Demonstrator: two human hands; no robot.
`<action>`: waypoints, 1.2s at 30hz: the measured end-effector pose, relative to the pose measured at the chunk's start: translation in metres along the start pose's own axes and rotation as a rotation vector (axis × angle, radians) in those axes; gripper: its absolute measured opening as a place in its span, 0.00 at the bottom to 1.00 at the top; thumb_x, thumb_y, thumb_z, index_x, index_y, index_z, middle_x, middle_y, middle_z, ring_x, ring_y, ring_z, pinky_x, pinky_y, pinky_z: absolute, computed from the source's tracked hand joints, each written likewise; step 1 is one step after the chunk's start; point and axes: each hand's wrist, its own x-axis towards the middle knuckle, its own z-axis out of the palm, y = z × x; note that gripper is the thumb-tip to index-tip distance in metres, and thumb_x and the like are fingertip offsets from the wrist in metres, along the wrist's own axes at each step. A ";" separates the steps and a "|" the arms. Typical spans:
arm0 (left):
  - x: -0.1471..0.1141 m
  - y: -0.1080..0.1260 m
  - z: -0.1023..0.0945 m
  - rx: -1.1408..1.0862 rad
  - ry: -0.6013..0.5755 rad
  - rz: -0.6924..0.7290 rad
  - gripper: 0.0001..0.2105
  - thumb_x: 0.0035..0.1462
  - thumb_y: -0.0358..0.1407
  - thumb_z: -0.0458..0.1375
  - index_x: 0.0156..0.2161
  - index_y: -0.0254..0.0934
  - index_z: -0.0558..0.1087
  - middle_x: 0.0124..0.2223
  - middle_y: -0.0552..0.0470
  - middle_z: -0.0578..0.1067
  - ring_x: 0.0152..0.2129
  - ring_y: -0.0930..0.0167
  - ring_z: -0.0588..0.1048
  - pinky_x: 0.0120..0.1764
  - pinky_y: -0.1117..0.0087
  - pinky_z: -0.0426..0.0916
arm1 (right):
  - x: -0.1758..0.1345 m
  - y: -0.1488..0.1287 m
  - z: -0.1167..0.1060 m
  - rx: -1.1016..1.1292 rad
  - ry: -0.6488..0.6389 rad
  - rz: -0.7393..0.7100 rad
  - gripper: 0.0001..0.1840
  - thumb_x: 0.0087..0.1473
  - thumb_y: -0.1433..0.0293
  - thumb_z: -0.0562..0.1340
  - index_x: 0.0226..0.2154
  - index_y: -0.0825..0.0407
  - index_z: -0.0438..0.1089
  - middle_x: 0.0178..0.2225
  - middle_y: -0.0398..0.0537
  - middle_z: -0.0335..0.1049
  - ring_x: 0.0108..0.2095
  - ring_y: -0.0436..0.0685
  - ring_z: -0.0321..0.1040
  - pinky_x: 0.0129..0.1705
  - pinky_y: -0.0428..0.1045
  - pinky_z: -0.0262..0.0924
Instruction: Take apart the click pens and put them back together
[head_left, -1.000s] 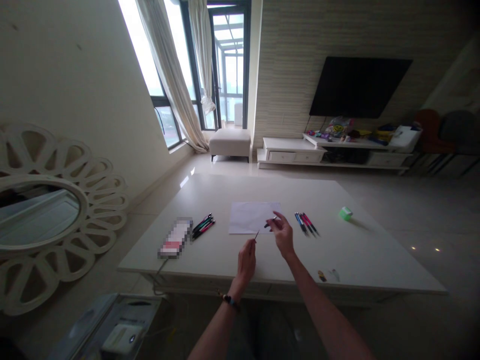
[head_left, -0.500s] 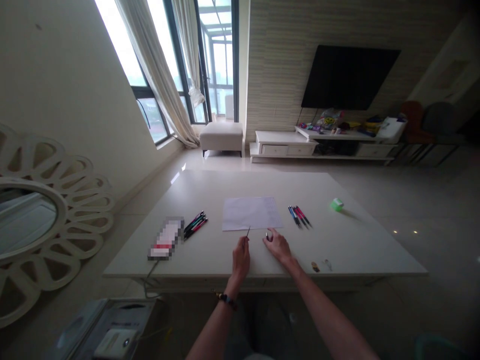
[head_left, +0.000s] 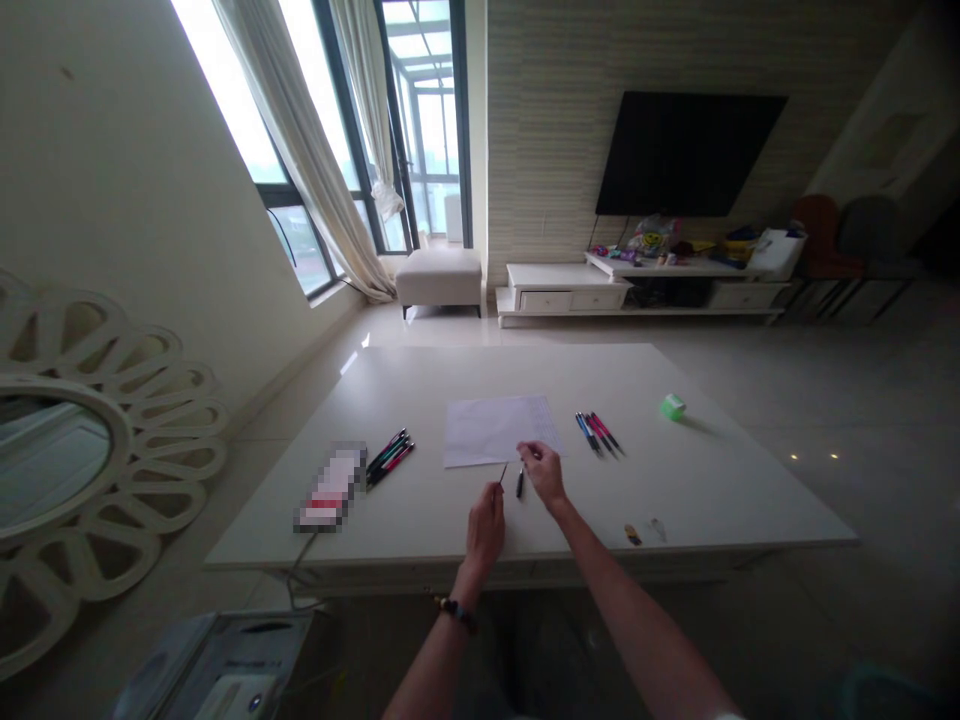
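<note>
My left hand [head_left: 486, 522] is closed around a thin dark rod [head_left: 503, 474], like a pen refill, whose tip points up toward the white paper [head_left: 491, 428]. Over the paper's lower right corner, my right hand [head_left: 543, 470] has its fingertips pinched together. Whatever is in that pinch is too small to make out. A short black pen barrel [head_left: 520, 484] lies on the table between both hands, touched by neither. Right of the paper are several pens [head_left: 598, 433] in blue, black and pink. More dark, green and red pens [head_left: 390, 457] lie in a bundle to its left.
A blurred-out phone [head_left: 331, 487] with a cable lies on the white table [head_left: 450, 545] at left. A green-and-white small container [head_left: 673, 407] stands at right. Two small items, one brown [head_left: 632, 534] and one pale [head_left: 658, 529], rest near the front edge.
My right hand has let go of the black pen barrel and risen left over the paper's corner, fingers now pinched. My left hand has shifted slightly, still holding the thin rod.
</note>
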 end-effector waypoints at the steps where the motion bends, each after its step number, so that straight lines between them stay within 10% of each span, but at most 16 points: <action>1: 0.000 0.000 0.000 0.010 -0.001 -0.007 0.15 0.61 0.42 0.40 0.38 0.39 0.66 0.32 0.51 0.72 0.29 0.72 0.71 0.32 0.73 0.61 | 0.004 0.003 -0.009 -0.075 0.000 0.020 0.22 0.52 0.58 0.52 0.31 0.57 0.72 0.29 0.52 0.73 0.29 0.54 0.67 0.32 0.45 0.58; 8: 0.001 0.002 0.001 0.015 0.027 -0.051 0.14 0.61 0.42 0.39 0.38 0.40 0.65 0.33 0.50 0.72 0.30 0.69 0.71 0.33 0.71 0.60 | 0.002 0.033 -0.039 -0.240 -0.241 0.118 0.11 0.39 0.65 0.64 0.15 0.55 0.70 0.18 0.47 0.70 0.22 0.53 0.65 0.26 0.45 0.55; 16: -0.001 0.000 0.002 -0.004 -0.033 -0.006 0.14 0.61 0.41 0.41 0.38 0.40 0.66 0.31 0.51 0.73 0.28 0.70 0.71 0.31 0.73 0.60 | -0.035 0.023 -0.007 0.136 -0.295 0.078 0.25 0.48 0.53 0.56 0.34 0.57 0.73 0.22 0.46 0.70 0.16 0.47 0.57 0.17 0.43 0.52; 21: -0.003 0.001 0.002 -0.049 -0.063 0.032 0.13 0.61 0.40 0.42 0.39 0.40 0.67 0.35 0.50 0.74 0.30 0.71 0.72 0.33 0.73 0.61 | -0.040 0.013 0.020 0.366 -0.124 0.083 0.23 0.41 0.53 0.62 0.28 0.57 0.72 0.22 0.48 0.71 0.16 0.48 0.59 0.16 0.43 0.52; 25: -0.002 0.000 0.002 -0.038 -0.022 0.009 0.14 0.60 0.42 0.42 0.38 0.40 0.67 0.32 0.50 0.73 0.28 0.70 0.72 0.32 0.72 0.61 | -0.008 0.016 -0.006 0.290 0.136 0.076 0.24 0.48 0.53 0.55 0.32 0.57 0.71 0.28 0.52 0.73 0.21 0.50 0.67 0.18 0.42 0.55; 31: 0.006 -0.003 0.003 -0.116 0.134 -0.101 0.15 0.58 0.45 0.45 0.39 0.36 0.67 0.26 0.52 0.72 0.24 0.70 0.71 0.30 0.71 0.61 | -0.009 0.041 -0.031 -0.028 -0.049 0.075 0.14 0.41 0.60 0.61 0.19 0.54 0.72 0.17 0.47 0.71 0.16 0.52 0.65 0.20 0.44 0.57; 36: 0.022 -0.006 0.007 0.016 0.284 -0.090 0.14 0.55 0.44 0.48 0.33 0.36 0.71 0.31 0.48 0.73 0.29 0.68 0.71 0.34 0.68 0.64 | -0.032 0.058 -0.034 -0.086 0.083 0.019 0.20 0.48 0.57 0.55 0.26 0.55 0.72 0.25 0.53 0.74 0.26 0.56 0.69 0.29 0.47 0.60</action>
